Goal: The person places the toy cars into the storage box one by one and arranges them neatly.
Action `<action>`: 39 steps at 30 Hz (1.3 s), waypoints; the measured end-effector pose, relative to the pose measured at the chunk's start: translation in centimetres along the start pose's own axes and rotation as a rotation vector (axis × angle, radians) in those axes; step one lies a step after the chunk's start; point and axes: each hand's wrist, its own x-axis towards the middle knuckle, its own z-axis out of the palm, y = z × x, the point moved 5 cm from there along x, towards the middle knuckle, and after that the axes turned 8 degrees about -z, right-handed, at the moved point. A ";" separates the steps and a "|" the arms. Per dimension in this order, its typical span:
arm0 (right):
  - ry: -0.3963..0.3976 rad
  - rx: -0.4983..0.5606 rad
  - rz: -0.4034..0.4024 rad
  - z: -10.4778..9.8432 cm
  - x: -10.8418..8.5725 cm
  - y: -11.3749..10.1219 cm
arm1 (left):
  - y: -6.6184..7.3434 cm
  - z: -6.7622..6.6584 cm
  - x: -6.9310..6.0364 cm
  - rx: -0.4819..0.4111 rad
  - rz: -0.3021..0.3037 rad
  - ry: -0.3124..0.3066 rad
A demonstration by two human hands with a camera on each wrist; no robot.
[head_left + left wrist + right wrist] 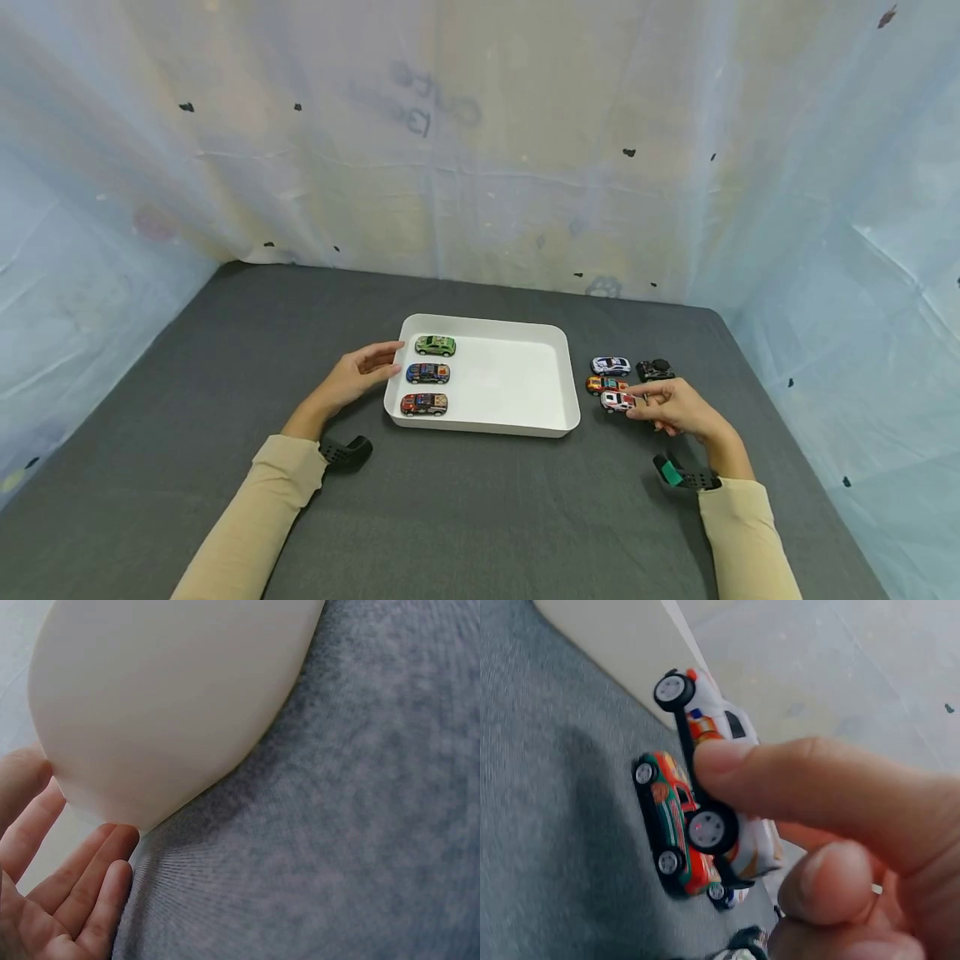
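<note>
A white toy car with red markings is pinched between thumb and fingers of my right hand; in the right wrist view the white toy car hangs above the cloth. Close beside it an orange toy car with green sides stands on the cloth. My left hand touches the left side of a white tray, its fingers fairly straight along the wall. In the tray a green toy car, a blue toy car and a dark red toy car form a column at the left.
A white-and-blue toy car and a black toy car stand right of the tray, behind the right hand. Dark grey cloth covers the table. Pale plastic sheeting hangs along the back and both sides.
</note>
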 end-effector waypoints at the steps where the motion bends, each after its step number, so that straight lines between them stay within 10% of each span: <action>1: 0.014 -0.005 -0.009 0.0 0.0 -0.2 | -0.1 0.0 0.0 0.000 0.000 0.000; 39: 0.130 -0.009 -0.237 2.5 3.2 -6.3 | -0.3 0.1 0.2 0.022 0.002 0.018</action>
